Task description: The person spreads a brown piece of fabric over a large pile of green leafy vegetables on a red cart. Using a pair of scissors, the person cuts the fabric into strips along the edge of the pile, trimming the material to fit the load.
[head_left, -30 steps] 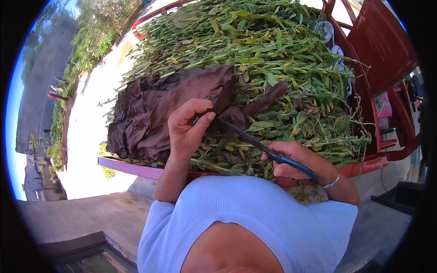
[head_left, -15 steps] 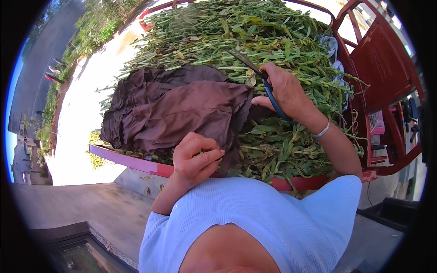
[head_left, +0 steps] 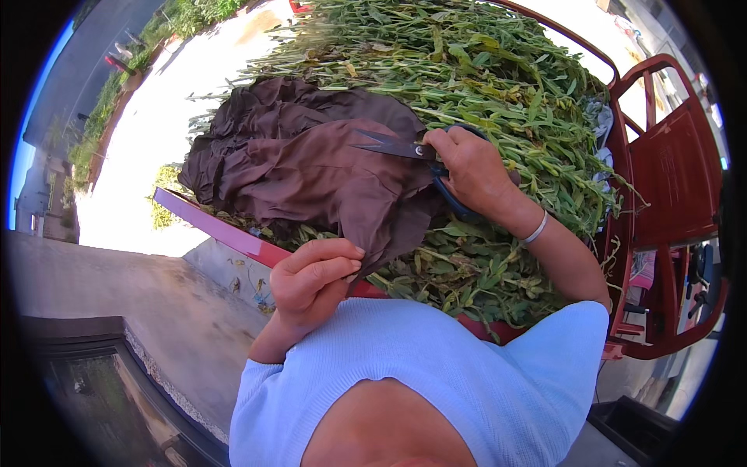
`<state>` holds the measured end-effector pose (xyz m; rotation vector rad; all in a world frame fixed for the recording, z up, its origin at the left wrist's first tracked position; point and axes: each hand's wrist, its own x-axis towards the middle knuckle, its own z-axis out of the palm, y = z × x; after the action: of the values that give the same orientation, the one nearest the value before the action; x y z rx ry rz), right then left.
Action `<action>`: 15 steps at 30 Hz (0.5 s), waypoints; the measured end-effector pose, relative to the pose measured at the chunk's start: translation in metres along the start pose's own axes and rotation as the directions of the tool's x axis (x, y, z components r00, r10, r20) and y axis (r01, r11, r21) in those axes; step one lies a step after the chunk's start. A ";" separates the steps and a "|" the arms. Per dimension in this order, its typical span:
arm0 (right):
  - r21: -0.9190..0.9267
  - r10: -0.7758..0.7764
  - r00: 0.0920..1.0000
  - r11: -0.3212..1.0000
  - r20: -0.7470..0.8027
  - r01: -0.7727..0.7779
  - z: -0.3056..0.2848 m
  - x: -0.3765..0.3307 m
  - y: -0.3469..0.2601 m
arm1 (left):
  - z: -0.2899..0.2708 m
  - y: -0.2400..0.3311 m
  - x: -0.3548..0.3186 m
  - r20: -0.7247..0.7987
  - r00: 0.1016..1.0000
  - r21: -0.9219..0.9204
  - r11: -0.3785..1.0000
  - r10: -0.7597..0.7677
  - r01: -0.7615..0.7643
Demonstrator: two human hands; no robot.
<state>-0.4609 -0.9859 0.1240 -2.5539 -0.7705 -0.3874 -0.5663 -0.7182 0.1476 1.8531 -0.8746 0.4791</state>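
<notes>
One red cart point(head_left: 669, 179) took up the far and right part of the scene, its bed rimmed by a red side rail point(head_left: 226, 233) running along the near left edge. On the bed lay one big heap of cut green plants point(head_left: 482, 70), leafy stalks piled from the near rail to the far end. Draped over the left half of that heap was one dark brown cloth point(head_left: 311, 163), crumpled into folds, with a corner hanging down toward the near side.

At the bottom of the view showed the person's pale blue knitted top point(head_left: 436, 381). Two hands came up from it. The left hand point(head_left: 311, 284) sat near, just over the cart's rail, its grip closed on the hanging corner of the cloth, pinched between thumb and curled fingers. The right hand point(head_left: 475, 175) was farther and to the right, resting on the cloth's right edge where it met the plants; its grip was closed through the handles of one pair of scissors point(head_left: 405, 146). The dark blades pointed left across the top of the cloth and stood a little apart. One thin silver bangle point(head_left: 535, 228) circled the right wrist.
</notes>
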 end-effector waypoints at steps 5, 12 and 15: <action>0.356 0.074 0.975 0.935 -0.209 0.006 -0.005 0.037 0.010 | -0.026 0.014 -0.008 -0.079 0.994 -0.070 0.995 -0.075 0.069; 0.589 0.257 0.966 0.779 0.013 -0.215 -0.049 0.131 -0.024 | -0.098 -0.034 0.046 -0.338 0.831 -0.749 0.661 -0.441 0.046; 0.427 0.294 0.944 0.880 -0.149 -0.206 -0.084 0.196 -0.036 | -0.160 -0.095 0.138 -0.411 0.865 -0.580 0.814 -0.288 -0.005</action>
<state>-0.3347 -0.9111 0.2832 -2.1394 -0.3819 -0.3604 -0.3950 -0.5993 0.2487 1.1555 -0.4489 0.4896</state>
